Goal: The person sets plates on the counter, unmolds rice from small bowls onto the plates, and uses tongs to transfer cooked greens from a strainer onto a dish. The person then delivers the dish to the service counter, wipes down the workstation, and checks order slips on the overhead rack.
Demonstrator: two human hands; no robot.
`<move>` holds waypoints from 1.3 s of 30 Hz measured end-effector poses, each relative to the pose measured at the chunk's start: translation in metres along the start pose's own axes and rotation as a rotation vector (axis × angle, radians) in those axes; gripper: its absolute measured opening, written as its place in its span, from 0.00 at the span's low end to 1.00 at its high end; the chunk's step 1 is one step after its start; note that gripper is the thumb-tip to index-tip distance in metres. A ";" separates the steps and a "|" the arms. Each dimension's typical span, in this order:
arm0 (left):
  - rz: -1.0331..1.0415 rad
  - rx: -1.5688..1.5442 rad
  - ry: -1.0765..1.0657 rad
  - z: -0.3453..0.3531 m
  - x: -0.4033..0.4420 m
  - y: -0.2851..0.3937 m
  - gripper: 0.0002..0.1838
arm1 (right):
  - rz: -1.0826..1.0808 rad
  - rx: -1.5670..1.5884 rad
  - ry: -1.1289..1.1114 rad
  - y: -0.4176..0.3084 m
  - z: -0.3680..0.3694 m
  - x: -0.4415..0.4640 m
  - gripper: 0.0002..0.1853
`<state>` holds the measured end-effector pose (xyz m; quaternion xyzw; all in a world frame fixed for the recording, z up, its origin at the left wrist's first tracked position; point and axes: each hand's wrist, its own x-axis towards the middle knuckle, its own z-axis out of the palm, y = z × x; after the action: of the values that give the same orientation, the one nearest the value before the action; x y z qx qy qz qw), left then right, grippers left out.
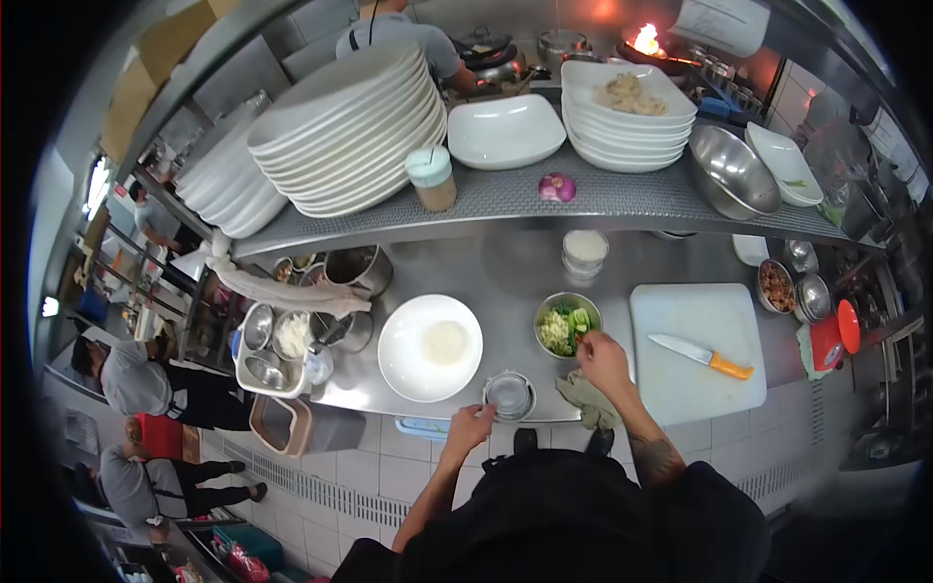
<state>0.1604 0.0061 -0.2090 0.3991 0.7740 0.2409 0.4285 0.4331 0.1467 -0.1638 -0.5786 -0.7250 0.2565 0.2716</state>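
My left hand is closed at the near edge of the steel counter, its fingertips at the rim of a small round container. What it grips, if anything, is too small to tell. My right hand has its fingers pinched together at the right rim of a metal bowl of chopped pale and green vegetables; the fingertips' contents are hidden. Below that hand lies a grey-green cloth. To the left sits a white plate with a pale round patch in it.
A white cutting board with an orange-handled knife is at right. Stacked plates, an onion and a steel bowl stand on the shelf. Flames rise behind; several people are around.
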 end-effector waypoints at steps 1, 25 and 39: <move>0.208 0.277 0.136 -0.008 -0.006 0.008 0.19 | -0.006 0.009 0.011 0.006 0.000 -0.002 0.14; 0.790 1.168 0.863 -0.323 -0.050 0.410 0.31 | 0.685 1.033 -0.299 0.076 0.017 0.037 0.29; 1.229 1.236 1.305 -0.351 -0.215 0.230 0.17 | -0.010 -0.105 0.138 0.058 -0.009 0.205 0.46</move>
<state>0.0222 -0.0524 0.2383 0.6598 0.5079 0.1485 -0.5335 0.4420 0.3594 -0.1774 -0.6049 -0.7198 0.1761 0.2914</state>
